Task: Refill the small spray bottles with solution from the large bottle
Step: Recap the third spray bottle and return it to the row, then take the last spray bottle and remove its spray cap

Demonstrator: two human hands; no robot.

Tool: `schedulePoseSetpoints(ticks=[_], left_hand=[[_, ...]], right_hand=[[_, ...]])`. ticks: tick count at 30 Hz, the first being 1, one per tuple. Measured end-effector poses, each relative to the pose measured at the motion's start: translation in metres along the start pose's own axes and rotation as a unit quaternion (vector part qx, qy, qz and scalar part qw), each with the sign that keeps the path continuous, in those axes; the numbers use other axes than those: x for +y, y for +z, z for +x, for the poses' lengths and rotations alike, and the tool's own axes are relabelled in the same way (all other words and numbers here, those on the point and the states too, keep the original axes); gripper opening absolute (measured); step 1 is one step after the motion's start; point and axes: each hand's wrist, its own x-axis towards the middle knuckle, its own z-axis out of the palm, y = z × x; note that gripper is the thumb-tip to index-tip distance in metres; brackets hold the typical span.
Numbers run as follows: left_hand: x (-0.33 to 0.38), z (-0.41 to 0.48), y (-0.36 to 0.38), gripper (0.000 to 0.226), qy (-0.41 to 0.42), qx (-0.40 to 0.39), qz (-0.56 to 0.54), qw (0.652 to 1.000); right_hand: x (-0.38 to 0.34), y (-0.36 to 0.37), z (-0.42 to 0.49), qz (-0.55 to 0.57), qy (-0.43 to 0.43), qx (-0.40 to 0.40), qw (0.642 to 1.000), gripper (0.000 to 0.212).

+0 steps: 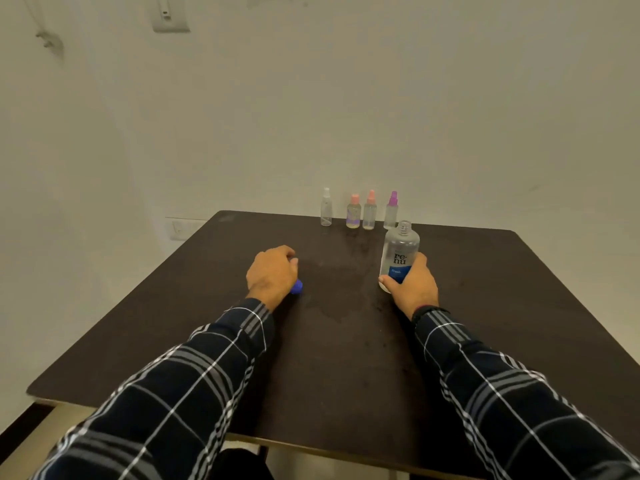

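Plain room: bare white wall (381,98), dark table (346,358).

Right hand (414,289) grips the uncapped large bottle (400,251); left hand (272,273) holds blue cap (297,286).

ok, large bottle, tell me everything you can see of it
The large bottle is clear plastic with a "renu fresh" label, blue at the bottom. Its threaded neck is open, no cap. It stands upright on the dark table, nearer than the row of small spray bottles. The right hand grips its lower half.
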Motion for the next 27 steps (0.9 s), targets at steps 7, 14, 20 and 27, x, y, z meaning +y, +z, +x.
schedulePoseSetpoints(ticks=[7, 14, 20, 27], left_hand=[[-0.014, 0.072, -0.005, 0.032, 0.068, -0.078, 0.032, 0.994], [0.005, 0.157, 0.021, 0.040, 0.149, -0.120, -0.084, 0.978], [0.027, 0.208, 0.047, 0.065, 0.124, -0.106, -0.172, 0.971], [0.035, 0.240, 0.074, 0.067, 0.080, -0.088, -0.195, 0.973]], right_hand=[[0.006, 0.000, 0.006, -0.007, 0.000, -0.012, 1.000, 0.075], [0.011, 0.006, 0.010, -0.017, -0.012, 0.000, 1.000, 0.076], [0.009, 0.013, 0.022, -0.038, -0.016, 0.007, 0.999, 0.077], [0.013, 0.017, 0.024, -0.047, -0.027, 0.016, 0.998, 0.074]])
